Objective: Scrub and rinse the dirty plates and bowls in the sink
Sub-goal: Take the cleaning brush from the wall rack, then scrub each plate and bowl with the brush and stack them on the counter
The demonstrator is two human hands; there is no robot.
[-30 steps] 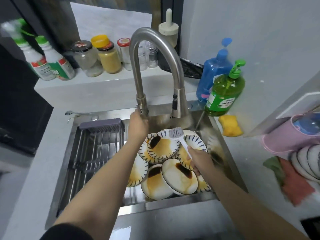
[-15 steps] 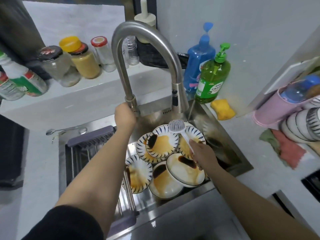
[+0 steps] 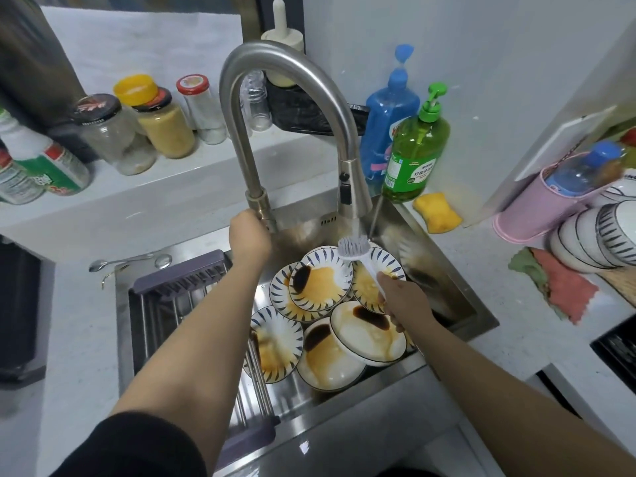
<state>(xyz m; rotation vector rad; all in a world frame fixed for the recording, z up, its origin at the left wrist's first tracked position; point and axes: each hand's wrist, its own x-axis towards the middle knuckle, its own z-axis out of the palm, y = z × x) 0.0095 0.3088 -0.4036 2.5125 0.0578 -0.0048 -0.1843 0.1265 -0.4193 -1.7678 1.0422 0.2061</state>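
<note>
Dirty plates and bowls (image 3: 330, 318) lie piled in the right part of the stainless sink (image 3: 457, 304), overlapping one another. Blue-striped rims; insides smeared with yellow-brown sauce and dark brown blotches. Uppermost striped plate (image 3: 320, 282) sits tilted on two others. Two plain white-rimmed bowls (image 3: 368, 333) at the front, one overlapping the other.

Right hand (image 3: 404, 301): grip clamped round the white handle of a dish brush (image 3: 354, 251). Brush head is up, above the rear plates, directly under the spray head. Water stream (image 3: 356, 228) runs from the spray head onto the bristles.

Left hand (image 3: 249, 235): reaches to the base of the gooseneck faucet (image 3: 285, 63), fingers curled round something there; the lever itself is hidden by the hand, so cannot tell exactly what is gripped. Black sleeve (image 3: 137, 445) on left upper arm.

Left part of sink: metal drying rack (image 3: 165, 315) with purple-grey end pieces, spanning the basin.

Desk (image 3: 499, 280), right of sink: yellow sponge (image 3: 437, 211), green dish soap bottle (image 3: 414, 156) and blue pump bottle (image 3: 389, 122) just beside each other at the sink's rear corner. Further right: pink bucket (image 3: 537, 208) lying on its side, stack of clean striped bowls (image 3: 595, 235), green and pink cloths (image 3: 557, 284).

Ledge behind sink: glass jars (image 3: 137, 129), two spray bottles (image 3: 38, 166) at the left edge. Spoon (image 3: 127, 259) lies on the desk behind the rack.
</note>
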